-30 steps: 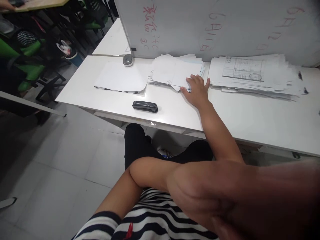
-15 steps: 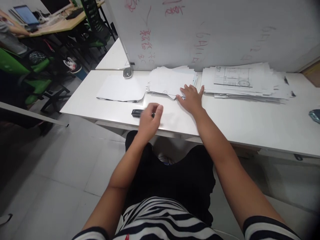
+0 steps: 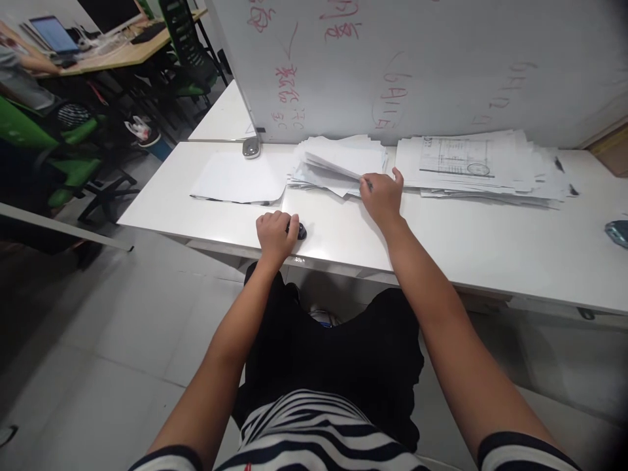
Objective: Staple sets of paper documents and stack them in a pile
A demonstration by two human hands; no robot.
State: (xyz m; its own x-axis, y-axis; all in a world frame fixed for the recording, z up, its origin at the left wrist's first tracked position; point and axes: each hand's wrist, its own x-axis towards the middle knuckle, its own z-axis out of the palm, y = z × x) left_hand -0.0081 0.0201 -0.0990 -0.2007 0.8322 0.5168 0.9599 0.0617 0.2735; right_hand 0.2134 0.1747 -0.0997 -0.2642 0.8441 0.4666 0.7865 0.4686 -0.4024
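My left hand [image 3: 277,234] is wrapped round a black stapler [image 3: 301,230] near the front edge of the white desk; only the stapler's end shows past the thumb. My right hand [image 3: 383,196] pinches a few sheets of paper [image 3: 333,166] at their near right corner. Those sheets are lifted at a slant off the middle paper stack [image 3: 338,145], their far part still over it. Left of that stack lies a flatter pile of blank-topped paper [image 3: 235,176]. On the right is a larger stack [image 3: 456,157] with a printed, stamped top sheet.
A whiteboard [image 3: 432,65] with red writing stands along the desk's back. A small rounded grey device [image 3: 251,148] sits at the back left, and a dark object [image 3: 617,231] lies at the far right. Beyond are green chairs [image 3: 73,163], a laptop [image 3: 53,34] and a person's arm.
My left hand has moved slightly left and down onto the stapler and closed round it. My right hand, spread on the middle stack before, now grips and raises a few sheets.
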